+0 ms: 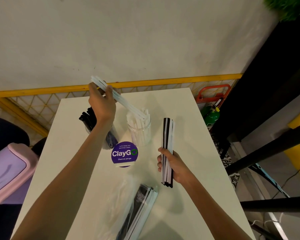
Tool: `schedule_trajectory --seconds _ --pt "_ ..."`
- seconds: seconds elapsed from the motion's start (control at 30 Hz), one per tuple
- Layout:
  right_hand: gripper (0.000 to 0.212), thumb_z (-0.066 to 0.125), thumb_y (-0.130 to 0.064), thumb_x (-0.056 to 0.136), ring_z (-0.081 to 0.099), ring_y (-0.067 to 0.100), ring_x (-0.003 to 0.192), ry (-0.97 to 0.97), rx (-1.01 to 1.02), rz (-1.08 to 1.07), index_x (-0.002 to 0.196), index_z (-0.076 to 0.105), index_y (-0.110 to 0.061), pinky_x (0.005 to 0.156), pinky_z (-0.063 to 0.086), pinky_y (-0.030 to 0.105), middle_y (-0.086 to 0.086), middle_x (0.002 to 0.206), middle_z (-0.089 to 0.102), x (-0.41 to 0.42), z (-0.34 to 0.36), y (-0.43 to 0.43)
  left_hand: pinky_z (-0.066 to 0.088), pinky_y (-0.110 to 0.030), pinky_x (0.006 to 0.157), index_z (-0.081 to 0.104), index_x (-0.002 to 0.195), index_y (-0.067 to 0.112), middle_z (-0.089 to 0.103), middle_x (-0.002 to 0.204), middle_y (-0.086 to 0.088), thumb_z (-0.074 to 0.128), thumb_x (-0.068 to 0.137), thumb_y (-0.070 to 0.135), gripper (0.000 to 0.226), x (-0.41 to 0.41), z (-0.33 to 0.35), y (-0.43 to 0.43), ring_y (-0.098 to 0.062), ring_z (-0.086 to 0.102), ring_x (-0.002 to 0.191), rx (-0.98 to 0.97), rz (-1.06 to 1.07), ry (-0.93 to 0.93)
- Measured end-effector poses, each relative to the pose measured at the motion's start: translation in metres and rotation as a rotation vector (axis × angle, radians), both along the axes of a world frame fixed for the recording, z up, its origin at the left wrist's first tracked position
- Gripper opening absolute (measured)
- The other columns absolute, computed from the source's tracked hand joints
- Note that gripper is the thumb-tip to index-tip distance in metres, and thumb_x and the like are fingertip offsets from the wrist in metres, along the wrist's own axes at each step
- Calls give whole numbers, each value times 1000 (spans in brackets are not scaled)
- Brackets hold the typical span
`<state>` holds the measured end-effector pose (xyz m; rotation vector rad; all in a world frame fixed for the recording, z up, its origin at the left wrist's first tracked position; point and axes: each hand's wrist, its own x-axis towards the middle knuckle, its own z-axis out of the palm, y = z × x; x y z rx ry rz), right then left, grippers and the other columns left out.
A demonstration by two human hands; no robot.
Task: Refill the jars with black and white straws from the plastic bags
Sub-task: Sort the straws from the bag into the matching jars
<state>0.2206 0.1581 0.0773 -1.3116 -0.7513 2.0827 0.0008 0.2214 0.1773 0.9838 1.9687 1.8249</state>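
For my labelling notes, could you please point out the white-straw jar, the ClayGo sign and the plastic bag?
white-straw jar (140, 134): head view, clear glass wall.
ClayGo sign (124, 153): head view, purple face.
plastic bag (142, 203): head view, middle, over straws.

The place is a shared office pantry or café corner. Evidence: a round purple sign (124, 153), standing just beyond the gripped bundle of black and white straws (167, 151), reads "Let's keep our pantries clean" and "ClayGo – Clean as you go". It stands on a plain white table (189, 167) set against a bare wall (128, 40). Behind the sign, two clear jars (139, 130) hold straws for self-service. A yellow mesh rail (42, 104) runs along the wall beyond the table. A green extinguisher (211, 116) stands right of the table; a lidded bin (9, 170) stands left.
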Motion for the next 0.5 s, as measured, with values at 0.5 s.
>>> schedule_trajectory --seconds 0.5 --pt "9 54 -17 92 46 14 42 31 17 30 84 51 -15 46 44 24 1 52 55 -3 -1 16 55 -29 70 43 111 -2 65 95 -4 45 97 11 19 30 -34 31 -22 67 78 -105 -16 212"
